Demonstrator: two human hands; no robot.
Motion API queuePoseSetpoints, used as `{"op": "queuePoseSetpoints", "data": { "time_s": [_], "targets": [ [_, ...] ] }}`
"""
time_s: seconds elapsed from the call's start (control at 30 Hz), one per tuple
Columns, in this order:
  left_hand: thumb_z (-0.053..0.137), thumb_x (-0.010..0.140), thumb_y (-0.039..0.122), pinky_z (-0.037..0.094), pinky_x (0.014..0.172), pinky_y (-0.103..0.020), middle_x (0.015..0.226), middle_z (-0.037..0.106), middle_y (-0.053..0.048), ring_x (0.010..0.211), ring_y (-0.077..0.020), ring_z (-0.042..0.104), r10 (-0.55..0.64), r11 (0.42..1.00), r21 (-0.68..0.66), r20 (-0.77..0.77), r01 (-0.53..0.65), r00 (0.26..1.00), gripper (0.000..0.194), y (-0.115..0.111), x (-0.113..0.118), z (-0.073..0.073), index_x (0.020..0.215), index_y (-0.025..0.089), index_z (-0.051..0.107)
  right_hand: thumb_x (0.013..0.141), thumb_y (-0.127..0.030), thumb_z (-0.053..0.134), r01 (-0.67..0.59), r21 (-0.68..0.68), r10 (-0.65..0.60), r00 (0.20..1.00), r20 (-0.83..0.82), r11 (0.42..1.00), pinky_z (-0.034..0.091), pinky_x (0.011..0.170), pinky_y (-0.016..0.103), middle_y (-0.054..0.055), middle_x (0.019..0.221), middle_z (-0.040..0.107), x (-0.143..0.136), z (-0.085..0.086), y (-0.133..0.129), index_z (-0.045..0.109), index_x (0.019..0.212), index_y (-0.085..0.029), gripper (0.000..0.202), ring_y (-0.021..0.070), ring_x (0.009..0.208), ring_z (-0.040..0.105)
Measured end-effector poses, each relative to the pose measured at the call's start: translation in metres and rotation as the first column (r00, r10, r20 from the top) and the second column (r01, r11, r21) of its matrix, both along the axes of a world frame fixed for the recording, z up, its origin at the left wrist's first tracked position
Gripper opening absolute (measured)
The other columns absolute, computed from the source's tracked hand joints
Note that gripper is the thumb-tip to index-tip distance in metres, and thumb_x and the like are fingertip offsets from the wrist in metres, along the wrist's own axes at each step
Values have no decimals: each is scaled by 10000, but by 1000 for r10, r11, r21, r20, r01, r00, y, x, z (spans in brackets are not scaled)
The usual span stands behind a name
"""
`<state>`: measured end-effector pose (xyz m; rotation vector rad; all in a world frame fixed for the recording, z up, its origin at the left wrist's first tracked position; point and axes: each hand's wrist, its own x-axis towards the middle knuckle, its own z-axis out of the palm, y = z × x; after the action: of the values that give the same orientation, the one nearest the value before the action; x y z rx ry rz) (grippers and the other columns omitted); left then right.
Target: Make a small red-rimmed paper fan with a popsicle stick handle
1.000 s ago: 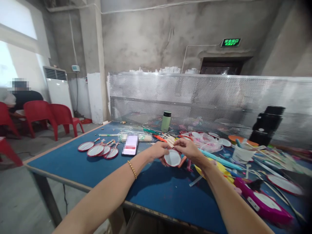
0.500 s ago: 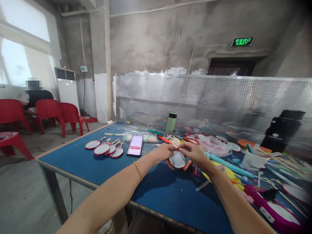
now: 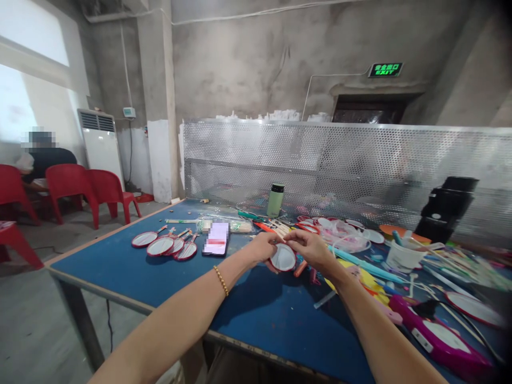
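A small round white disc with a red rim (image 3: 284,258) is held up over the table in front of me. My left hand (image 3: 262,248) grips its left edge, with fingers closed around it. At the top rim, the fingers of my right hand (image 3: 309,246) pinch together; whatever lies between the fingertips is too small to make out. To the left, several similar red-rimmed round pieces with stick handles (image 3: 160,246) lie on the blue table (image 3: 100,269). A phone with a lit screen (image 3: 216,239) rests between them and my left forearm.
A green bottle (image 3: 276,200) stands at the back, before a perforated metal screen (image 3: 248,154). Craft sticks, plastic bags and a white tub (image 3: 404,257) crowd the right side, with a purple device (image 3: 440,338) nearer. Red chairs (image 3: 108,192) and a seated person (image 3: 50,160) are far left.
The view has turned slightly right, so everything sits a little further left. Both hands stay at the disc's rim, and my right fingertips have shifted slightly.
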<state>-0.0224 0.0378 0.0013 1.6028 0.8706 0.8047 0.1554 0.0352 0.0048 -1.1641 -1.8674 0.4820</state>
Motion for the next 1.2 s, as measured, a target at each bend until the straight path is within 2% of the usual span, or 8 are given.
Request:
{"op": "queuePoseSetpoints", "data": {
  "time_s": [0.27, 0.43, 0.53, 0.6, 0.67, 0.83, 1.2],
  "targets": [
    [474, 728, -10, 577, 508, -325, 816, 599, -45, 536, -137, 607, 7, 1000, 13, -6, -7, 1000, 338, 2, 1, -3, 1021, 109, 596, 716, -376, 597, 25, -7, -26, 1000, -7, 1000, 513, 634, 265, 47, 783, 717, -3, -4, 1, 667, 814, -184, 227, 187, 718, 671],
    [454, 728, -7, 585, 504, -358, 776, 592, -49, 555, -161, 620, -7, 997, -71, 42, 10, 999, 337, 0, 1, 1, 1025, 80, 587, 728, -361, 586, 21, 7, -21, 1000, -19, 1000, 518, 622, 265, 52, 797, 727, -3, -5, 2, 670, 828, -185, 219, 189, 711, 676],
    [521, 797, 86, 586, 500, -341, 768, 603, -60, 587, -164, 628, -54, 994, -89, 89, 62, 995, 179, -2, -1, 3, 956, 72, 603, 726, -348, 594, 21, 21, -20, 1000, -14, 1000, 524, 639, 271, 49, 795, 728, -2, -6, 3, 676, 825, -188, 205, 192, 716, 680],
    [572, 835, 175, 582, 486, -319, 777, 612, -66, 607, -162, 631, -83, 994, -65, 97, 90, 992, 144, -2, -1, 2, 934, 75, 606, 728, -345, 598, 22, 31, -21, 1000, -8, 999, 524, 650, 273, 48, 797, 727, -2, -6, 3, 677, 829, -188, 202, 194, 726, 682],
    [577, 852, 193, 572, 462, -300, 777, 610, -56, 598, -154, 625, -60, 998, -17, 68, 61, 996, 136, -1, 0, -1, 927, 82, 604, 740, -348, 596, 22, 41, -22, 1000, -3, 999, 522, 656, 270, 48, 808, 728, -2, -6, 2, 678, 838, -188, 205, 196, 743, 684],
    [519, 841, 91, 531, 403, -264, 718, 561, -5, 530, -131, 590, 86, 992, 89, -16, -85, 996, 119, 3, 6, -11, 921, 109, 604, 757, -354, 601, 16, 63, -18, 1000, 25, 998, 504, 631, 254, 44, 794, 720, -6, -6, -1, 688, 817, -196, 190, 190, 738, 671],
    [529, 825, 124, 462, 352, -211, 622, 529, 21, 415, -109, 535, 164, 968, 199, -45, -152, 985, 146, 9, 2, -11, 921, 130, 639, 797, -376, 574, 6, 137, -11, 999, 35, 991, 501, 676, 260, 40, 823, 691, -9, 2, -6, 649, 861, -194, 207, 167, 743, 642]
  ]
}}
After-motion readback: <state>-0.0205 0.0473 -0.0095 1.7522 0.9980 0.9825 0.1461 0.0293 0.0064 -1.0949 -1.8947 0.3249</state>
